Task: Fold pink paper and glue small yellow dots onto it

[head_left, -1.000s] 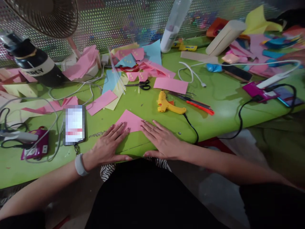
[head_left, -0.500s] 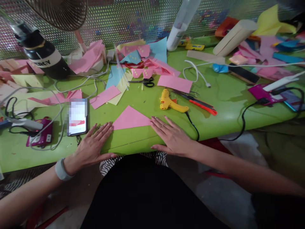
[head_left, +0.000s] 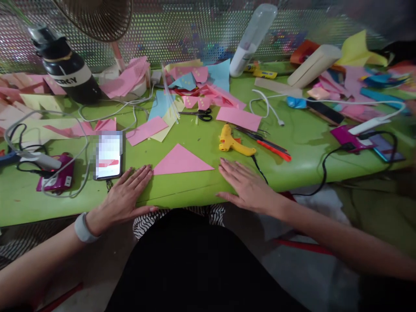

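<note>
This looks like a papercraft workspace, though whether in a home or a workshop cannot be told: a green table (head_left: 302, 151) bears a pink paper triangle (head_left: 182, 162) near, a glue gun (head_left: 236, 144) and scissors (head_left: 204, 115) beyond, and coloured paper scraps (head_left: 224, 96) along the far side.

A black bottle (head_left: 73, 71) with a pale band is at the table's (head_left: 302, 162) back left, beside a fan (head_left: 97, 19) and before a perforated panel (head_left: 162, 34). A translucent bottle (head_left: 255, 34) is near a yellow tube (head_left: 266, 74), left of a cream-coloured roll (head_left: 313, 65). Magenta boxes (head_left: 339, 133) with plugged-in cables lie towards both sides.
</note>
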`<control>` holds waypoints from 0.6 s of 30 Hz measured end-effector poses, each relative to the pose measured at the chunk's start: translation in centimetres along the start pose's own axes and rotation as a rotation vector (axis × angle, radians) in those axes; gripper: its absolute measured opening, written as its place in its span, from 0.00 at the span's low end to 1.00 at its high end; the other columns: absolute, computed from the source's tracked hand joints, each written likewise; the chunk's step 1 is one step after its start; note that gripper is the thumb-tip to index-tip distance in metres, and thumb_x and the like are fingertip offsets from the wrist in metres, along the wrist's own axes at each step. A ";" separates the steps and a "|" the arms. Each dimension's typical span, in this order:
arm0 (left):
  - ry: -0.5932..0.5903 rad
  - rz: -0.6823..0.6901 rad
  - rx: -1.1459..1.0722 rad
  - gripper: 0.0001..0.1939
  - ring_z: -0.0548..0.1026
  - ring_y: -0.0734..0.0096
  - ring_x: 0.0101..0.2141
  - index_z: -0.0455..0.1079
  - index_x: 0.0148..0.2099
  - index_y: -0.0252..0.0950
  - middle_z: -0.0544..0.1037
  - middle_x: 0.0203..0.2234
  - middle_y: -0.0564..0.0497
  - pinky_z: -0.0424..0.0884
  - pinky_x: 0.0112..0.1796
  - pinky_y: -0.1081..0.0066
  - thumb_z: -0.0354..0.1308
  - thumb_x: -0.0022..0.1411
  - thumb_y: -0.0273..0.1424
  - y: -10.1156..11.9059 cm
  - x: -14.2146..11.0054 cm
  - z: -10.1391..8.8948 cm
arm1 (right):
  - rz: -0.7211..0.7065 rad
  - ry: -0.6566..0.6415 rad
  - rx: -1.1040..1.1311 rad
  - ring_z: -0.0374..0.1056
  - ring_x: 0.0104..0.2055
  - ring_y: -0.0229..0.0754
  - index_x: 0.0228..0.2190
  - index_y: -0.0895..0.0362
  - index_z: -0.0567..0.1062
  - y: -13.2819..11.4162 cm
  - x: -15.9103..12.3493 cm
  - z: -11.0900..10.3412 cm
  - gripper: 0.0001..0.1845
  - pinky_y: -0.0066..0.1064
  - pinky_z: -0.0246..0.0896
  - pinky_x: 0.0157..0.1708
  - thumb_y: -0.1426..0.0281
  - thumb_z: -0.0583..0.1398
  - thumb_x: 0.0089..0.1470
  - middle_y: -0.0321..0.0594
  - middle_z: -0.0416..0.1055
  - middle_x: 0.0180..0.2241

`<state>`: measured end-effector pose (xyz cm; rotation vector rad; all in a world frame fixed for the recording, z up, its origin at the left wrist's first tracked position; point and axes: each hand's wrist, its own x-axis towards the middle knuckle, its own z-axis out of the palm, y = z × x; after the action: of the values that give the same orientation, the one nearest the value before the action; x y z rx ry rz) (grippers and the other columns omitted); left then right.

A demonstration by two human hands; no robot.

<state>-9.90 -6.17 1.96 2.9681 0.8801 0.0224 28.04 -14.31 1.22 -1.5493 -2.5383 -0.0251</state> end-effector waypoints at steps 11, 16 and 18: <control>-0.019 0.017 -0.007 0.53 0.50 0.54 0.68 0.29 0.74 0.33 0.47 0.70 0.39 0.45 0.66 0.54 0.42 0.63 0.63 -0.3 -0.1 0.3 | 0.307 -0.778 0.839 0.71 0.18 0.36 0.22 0.60 0.74 -3.9 16.3 -1.8 0.21 0.26 0.63 0.17 0.58 0.59 0.59 0.40 0.74 0.17; -0.034 0.009 0.003 0.53 0.50 0.55 0.68 0.29 0.74 0.34 0.47 0.70 0.40 0.45 0.66 0.54 0.42 0.62 0.63 -0.3 -0.1 0.4 | 0.304 -0.851 0.836 0.72 0.19 0.37 0.21 0.62 0.75 -3.8 17.0 0.1 0.21 0.27 0.66 0.19 0.60 0.61 0.58 0.40 0.72 0.14; -0.043 0.007 0.009 0.53 0.50 0.55 0.68 0.30 0.74 0.33 0.47 0.70 0.40 0.45 0.66 0.54 0.42 0.62 0.63 -0.2 0.0 0.3 | 0.300 -0.855 0.837 0.72 0.19 0.37 0.21 0.61 0.75 -3.5 16.8 0.2 0.20 0.27 0.67 0.20 0.60 0.61 0.58 0.40 0.72 0.15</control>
<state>-10.04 -6.00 1.69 2.9678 0.8678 -0.0446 17.42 -1.07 3.78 -1.6871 -2.1611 1.7960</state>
